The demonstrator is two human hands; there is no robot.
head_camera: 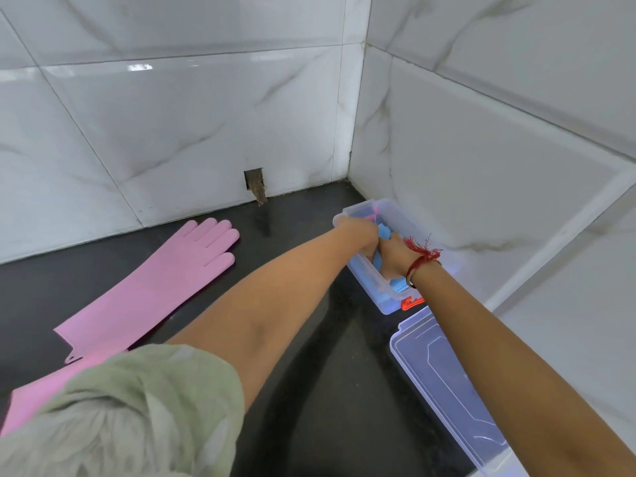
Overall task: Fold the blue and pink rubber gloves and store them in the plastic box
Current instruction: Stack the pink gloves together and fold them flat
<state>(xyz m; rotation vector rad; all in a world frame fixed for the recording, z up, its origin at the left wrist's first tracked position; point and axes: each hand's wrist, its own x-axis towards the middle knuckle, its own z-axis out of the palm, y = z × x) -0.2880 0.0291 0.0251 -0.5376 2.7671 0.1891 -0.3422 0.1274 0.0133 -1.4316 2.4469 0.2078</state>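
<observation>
The pink glove [151,287] lies flat on the dark counter [309,390], far left of the plastic box [364,273] in the corner. The lid [447,383] sits just beside it. Both hands — left hand [358,235], right hand [395,258] — reach into the box, fingers curled on folded blue gloves [385,232].

pink glove [151,284], blue glove [383,232], black counter [309,390], white grey-veined tiles [172,132]
</observation>
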